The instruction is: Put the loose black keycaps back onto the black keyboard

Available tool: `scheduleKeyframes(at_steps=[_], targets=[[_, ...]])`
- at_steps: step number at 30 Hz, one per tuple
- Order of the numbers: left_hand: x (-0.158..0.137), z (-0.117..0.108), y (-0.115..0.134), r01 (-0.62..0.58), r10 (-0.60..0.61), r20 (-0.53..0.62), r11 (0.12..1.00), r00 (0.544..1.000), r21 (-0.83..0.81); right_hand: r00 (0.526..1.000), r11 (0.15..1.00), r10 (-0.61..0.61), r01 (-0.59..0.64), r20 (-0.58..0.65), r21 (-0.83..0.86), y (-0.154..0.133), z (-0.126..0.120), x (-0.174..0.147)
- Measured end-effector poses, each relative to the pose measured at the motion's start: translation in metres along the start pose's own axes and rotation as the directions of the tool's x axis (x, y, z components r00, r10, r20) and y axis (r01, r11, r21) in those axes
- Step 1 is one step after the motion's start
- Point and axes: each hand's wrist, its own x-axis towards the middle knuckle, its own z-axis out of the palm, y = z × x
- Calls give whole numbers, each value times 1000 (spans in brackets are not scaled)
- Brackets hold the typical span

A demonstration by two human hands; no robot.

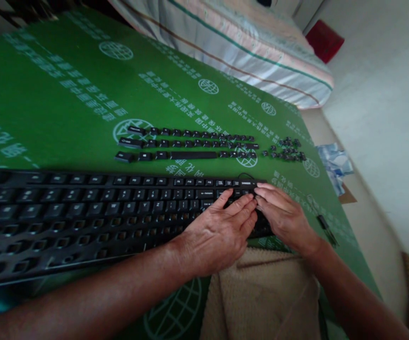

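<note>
While the left forearm [119,283] is slanted in from the lower left, the left hand [221,231] is laid palm down over the right part of the black keyboard [151,194], fingers extended and close together, the outermost spread apart. The right hand [282,212] is angled inward at the keyboard's right end, fingers bunched, tips near the left's. Whether anything is pinched cannot be told. Beyond, loose keycaps [193,155] are set in rows on the green tabletop [66,141].

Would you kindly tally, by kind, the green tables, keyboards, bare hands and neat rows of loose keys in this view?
Green table: 1
Keyboard: 1
Hands: 2 (left hand, right hand)
Rows of loose keys: 3
Total: 7
</note>
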Motion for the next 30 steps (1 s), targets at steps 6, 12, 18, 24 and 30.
scheduleKeyframes(at_steps=[6, 12, 18, 24, 30], targets=[[1, 0, 1, 2, -2, 45, 1000, 999, -7, 998, 991, 44, -38, 48, -128, -9, 7, -14], [-1, 0, -1, -29, 29, -6, 1000, 1000, 5, 997, 983, 80, -77, 8, -164, -13, 9, -18], [-6, 0, -3, -120, 125, -123, 992, 984, 49, 978, 982, 135, -154, -160, -111, -19, 10, -19], [-6, -4, -2, -134, 140, -131, 989, 981, 57, 973, 979, 181, -192, -141, -73, -27, 12, -14], [-7, -2, -3, -147, 153, -139, 988, 978, 54, 963, 972, 213, -226, -166, -63, -30, 12, -12]])
